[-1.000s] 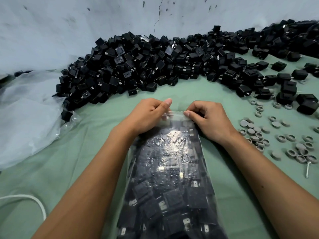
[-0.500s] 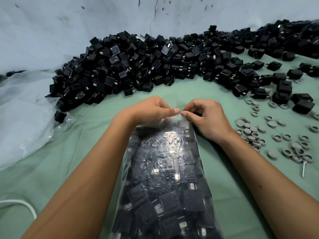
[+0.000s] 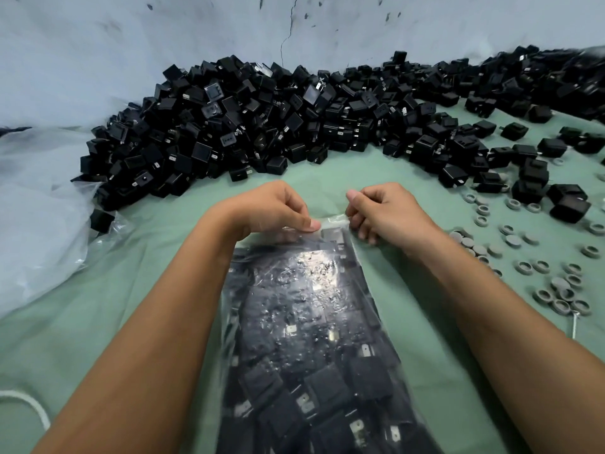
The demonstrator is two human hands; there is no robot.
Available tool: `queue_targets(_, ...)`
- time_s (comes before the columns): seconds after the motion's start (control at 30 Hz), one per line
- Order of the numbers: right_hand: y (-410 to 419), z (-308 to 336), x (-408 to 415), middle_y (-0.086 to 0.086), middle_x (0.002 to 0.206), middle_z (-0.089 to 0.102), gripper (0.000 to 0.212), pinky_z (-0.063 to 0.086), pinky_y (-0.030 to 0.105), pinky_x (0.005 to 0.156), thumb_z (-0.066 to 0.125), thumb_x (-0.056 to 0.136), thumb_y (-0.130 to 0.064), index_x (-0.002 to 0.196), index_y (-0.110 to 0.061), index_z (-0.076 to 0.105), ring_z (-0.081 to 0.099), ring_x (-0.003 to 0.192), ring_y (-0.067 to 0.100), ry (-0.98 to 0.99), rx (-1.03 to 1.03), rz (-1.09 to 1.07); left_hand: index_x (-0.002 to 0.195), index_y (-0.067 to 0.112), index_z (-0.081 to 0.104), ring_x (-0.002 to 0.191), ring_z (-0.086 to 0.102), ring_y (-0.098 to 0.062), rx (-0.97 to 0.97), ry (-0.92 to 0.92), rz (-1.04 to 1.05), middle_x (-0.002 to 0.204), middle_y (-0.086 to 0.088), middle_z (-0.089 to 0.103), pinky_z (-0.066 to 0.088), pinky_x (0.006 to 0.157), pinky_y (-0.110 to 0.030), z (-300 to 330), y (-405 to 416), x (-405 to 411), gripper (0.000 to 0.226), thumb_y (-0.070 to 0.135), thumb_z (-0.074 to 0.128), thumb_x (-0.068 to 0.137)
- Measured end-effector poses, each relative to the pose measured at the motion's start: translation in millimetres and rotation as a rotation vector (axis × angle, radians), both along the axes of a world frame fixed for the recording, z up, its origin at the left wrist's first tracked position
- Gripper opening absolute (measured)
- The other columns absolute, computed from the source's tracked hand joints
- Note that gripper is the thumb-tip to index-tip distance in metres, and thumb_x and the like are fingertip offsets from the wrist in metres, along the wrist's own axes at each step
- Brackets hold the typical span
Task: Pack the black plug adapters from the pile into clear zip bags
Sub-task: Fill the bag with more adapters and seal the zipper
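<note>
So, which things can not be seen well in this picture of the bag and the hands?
- Head view: the zip bag is cut off by the bottom edge.
- Whether its top strip is sealed: hidden by the left hand and right hand pinching it.
- The count of adapters inside: glare on the plastic hides them.
- The adapter pile: blurred at the right edge.

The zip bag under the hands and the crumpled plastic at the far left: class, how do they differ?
The zip bag lies flat, packed full of black adapters; the crumpled plastic is bunched up, with adapters only at its edge. The left hand and right hand pinch the zip bag's top; nothing holds the crumpled plastic. Both are clear plastic on the green cloth.
</note>
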State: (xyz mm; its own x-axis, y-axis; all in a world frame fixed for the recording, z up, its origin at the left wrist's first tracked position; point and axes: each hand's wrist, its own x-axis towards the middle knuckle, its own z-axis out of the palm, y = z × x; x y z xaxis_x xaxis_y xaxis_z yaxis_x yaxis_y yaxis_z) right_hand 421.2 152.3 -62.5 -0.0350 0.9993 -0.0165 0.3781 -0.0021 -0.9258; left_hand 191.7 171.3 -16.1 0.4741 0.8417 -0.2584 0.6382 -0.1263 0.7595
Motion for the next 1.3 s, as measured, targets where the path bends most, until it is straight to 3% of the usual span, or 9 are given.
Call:
queue_targets(0.1, 16, 22, -3, 0.007, 0.060, 0.069, 0.056, 0.039, 0.021, 0.035, 0.053, 0.105, -0.046, 0.078, -0.002, 0.073, 0.059, 0.042, 0.017, -0.151, -0.115, 0.131, 0.066, 0.017, 0.078, 0.058, 0.056, 0.001, 0.031, -0.032, 0.070, 0.059, 0.007, 0.067, 0.041, 0.072, -0.024, -3, 2, -8, 0.018, 0.026, 0.087, 0.080)
queue_targets(0.2, 27, 36, -11, 0.006, 0.060, 0.067, 0.052, 0.036, 0.020, 0.033, 0.060, 0.102, -0.048, 0.078, -0.003, 0.070, 0.055, 0.043, 0.014, -0.212, -0.236, 0.266, 0.060, 0.022, 0.077, 0.066, 0.061, 0.000, 0.027, -0.027, 0.104, 0.062, 0.007, 0.069, 0.044, 0.080, -0.025, -3, 5, -10, 0.022, 0.028, 0.088, 0.079)
queue_targets(0.3, 34, 40, -21, 0.005, 0.057, 0.064, 0.045, 0.032, 0.019, 0.033, 0.069, 0.096, -0.042, 0.068, -0.007, 0.067, 0.050, 0.040, 0.011, -0.275, -0.290, 0.384, 0.067, 0.020, 0.078, 0.073, 0.063, -0.004, 0.007, 0.011, 0.110, 0.067, 0.007, 0.071, 0.046, 0.087, -0.029, -1, 7, -9, 0.017, 0.029, 0.090, 0.076)
queue_targets(0.43, 37, 38, -16, 0.004, 0.058, 0.062, 0.035, 0.029, 0.017, 0.033, 0.075, 0.093, -0.028, 0.061, -0.015, 0.071, 0.048, 0.041, 0.009, -0.214, -0.313, 0.500, 0.079, 0.013, 0.075, 0.073, 0.061, -0.011, -0.002, 0.057, 0.089, 0.070, 0.003, 0.070, 0.049, 0.085, -0.032, 4, 8, -3, 0.018, 0.022, 0.090, 0.076)
queue_targets(0.53, 37, 31, -8, 0.003, 0.058, 0.061, 0.020, 0.029, 0.015, 0.034, 0.076, 0.090, -0.017, 0.077, -0.004, 0.071, 0.047, 0.040, 0.007, -0.118, -0.301, 0.542, 0.090, 0.013, 0.075, 0.082, 0.065, -0.016, 0.006, 0.063, 0.099, 0.085, -0.007, 0.077, 0.053, 0.095, -0.038, 4, 7, 0, 0.021, 0.022, 0.090, 0.077)
queue_targets(0.7, 40, 21, -6, 0.002, 0.057, 0.059, 0.027, 0.027, 0.015, 0.033, 0.082, 0.074, -0.030, 0.074, -0.006, 0.070, 0.044, 0.038, 0.006, -0.046, -0.251, 0.525, 0.094, 0.016, 0.078, 0.089, 0.071, -0.017, 0.023, 0.043, 0.073, 0.090, -0.004, 0.080, 0.054, 0.103, -0.046, -1, 7, 8, 0.020, 0.026, 0.088, 0.080)
queue_targets(0.9, 43, 19, 1, 0.008, 0.063, 0.062, 0.016, 0.031, 0.014, 0.034, 0.076, 0.089, -0.012, 0.084, 0.003, 0.072, 0.049, 0.042, 0.007, -0.009, -0.278, 0.514, 0.086, 0.022, 0.082, 0.088, 0.071, -0.013, 0.046, 0.067, 0.069, 0.085, 0.004, 0.079, 0.055, 0.100, -0.042, -1, 6, 11, 0.012, 0.034, 0.083, 0.084)
queue_targets(1.07, 44, 23, 11, 0.009, 0.061, 0.064, 0.023, 0.033, 0.015, 0.033, 0.070, 0.094, -0.015, 0.085, 0.006, 0.071, 0.052, 0.041, 0.008, -0.046, -0.305, 0.473, 0.081, 0.022, 0.081, 0.079, 0.066, -0.011, 0.059, 0.088, 0.067, 0.077, 0.005, 0.076, 0.055, 0.093, -0.038, -2, 7, 15, 0.009, 0.030, 0.083, 0.085)
queue_targets(1.3, 42, 20, 9, 0.005, 0.058, 0.061, 0.015, 0.031, 0.014, 0.033, 0.069, 0.093, -0.008, 0.085, 0.004, 0.070, 0.048, 0.040, 0.006, -0.050, -0.255, 0.475, 0.087, 0.021, 0.081, 0.085, 0.066, -0.012, 0.091, 0.115, 0.083, 0.084, 0.003, 0.077, 0.053, 0.086, -0.030, -4, 9, 19, 0.013, 0.034, 0.082, 0.086)
